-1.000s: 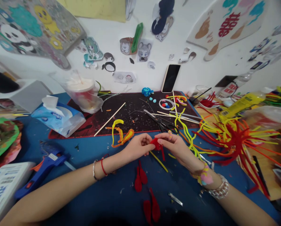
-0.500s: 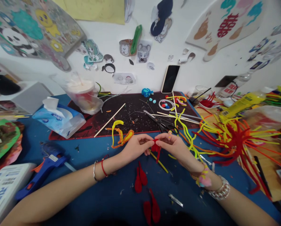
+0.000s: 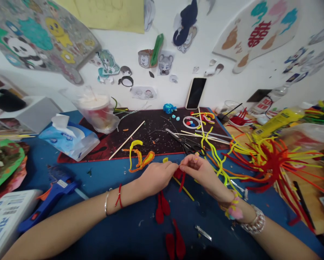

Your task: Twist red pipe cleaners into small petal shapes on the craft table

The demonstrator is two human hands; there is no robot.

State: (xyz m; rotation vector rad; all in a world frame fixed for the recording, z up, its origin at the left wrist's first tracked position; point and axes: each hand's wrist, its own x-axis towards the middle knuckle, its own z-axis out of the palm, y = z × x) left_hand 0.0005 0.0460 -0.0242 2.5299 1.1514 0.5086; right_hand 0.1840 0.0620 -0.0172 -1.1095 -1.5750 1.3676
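Both hands meet over the blue table mat, closed on a small red pipe cleaner piece (image 3: 182, 180) whose tail hangs down between them. My left hand (image 3: 158, 176) is turned knuckles up, its fingertips mostly hidden. My right hand (image 3: 198, 171) pinches the piece with thumb and forefinger, the other fingers curled. Just beneath, a yellow pipe cleaner (image 3: 187, 191) lies slantwise. Closer to me are red petal-like pieces (image 3: 163, 206) and another red pair (image 3: 179, 240). A silver hair clip (image 3: 203, 233) rests to their right.
Scissors (image 3: 187, 144) and bent orange and yellow pipe cleaners (image 3: 141, 159) lie beyond the hands. On the left are a blue glue gun (image 3: 52, 198), a tissue pack (image 3: 69, 135) and a bagged cup (image 3: 95, 112). Red and yellow pipe cleaners (image 3: 273, 162) spread at right; a phone (image 3: 196, 93) leans on the wall.
My left hand has rolled over so its knuckles face up, and its fingers have closed in. My right hand has dropped slightly, still at the red piece.
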